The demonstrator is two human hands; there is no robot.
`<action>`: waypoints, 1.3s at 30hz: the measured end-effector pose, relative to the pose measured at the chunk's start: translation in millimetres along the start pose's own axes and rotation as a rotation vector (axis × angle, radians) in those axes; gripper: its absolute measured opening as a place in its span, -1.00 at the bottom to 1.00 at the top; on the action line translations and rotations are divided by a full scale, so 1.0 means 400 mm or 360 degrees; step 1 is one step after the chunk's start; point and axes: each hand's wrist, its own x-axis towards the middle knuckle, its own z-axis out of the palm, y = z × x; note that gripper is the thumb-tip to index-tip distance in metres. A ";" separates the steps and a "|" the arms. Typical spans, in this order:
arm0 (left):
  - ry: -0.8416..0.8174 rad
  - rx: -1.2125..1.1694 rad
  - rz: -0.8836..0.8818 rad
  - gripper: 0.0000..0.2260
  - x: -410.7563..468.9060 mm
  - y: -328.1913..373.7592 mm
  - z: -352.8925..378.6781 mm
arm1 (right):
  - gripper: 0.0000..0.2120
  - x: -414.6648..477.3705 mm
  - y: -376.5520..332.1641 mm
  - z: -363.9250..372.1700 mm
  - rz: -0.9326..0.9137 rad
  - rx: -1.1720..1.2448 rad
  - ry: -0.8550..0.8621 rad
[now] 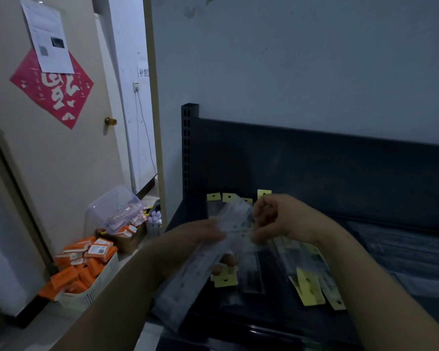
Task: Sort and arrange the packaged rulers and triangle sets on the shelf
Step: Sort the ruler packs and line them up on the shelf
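Note:
Above a dark metal shelf (365,198), my left hand (200,239) grips a stack of long clear ruler packs (208,257) around its middle, slanting from lower left to upper right. My right hand (276,219) pinches the stack's upper end with curled fingers. On the shelf below lie more ruler packs with yellow header cards (309,287), some fanned at the front right. Others stand in a row at the back (228,197). The blur hides the print on the packs.
Flat clear packages (403,249) lie on the right part of the shelf. On the floor at left stand a white basket of orange boxes (86,269), a cardboard box, and a clear plastic tub (117,206). A door (61,148) is at left.

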 end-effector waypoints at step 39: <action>0.0374 0.0407 0.0570 -0.90 0.258 -0.120 0.511 | -0.59 -0.504 0.416 -0.281 0.0171 0.0833 0.0893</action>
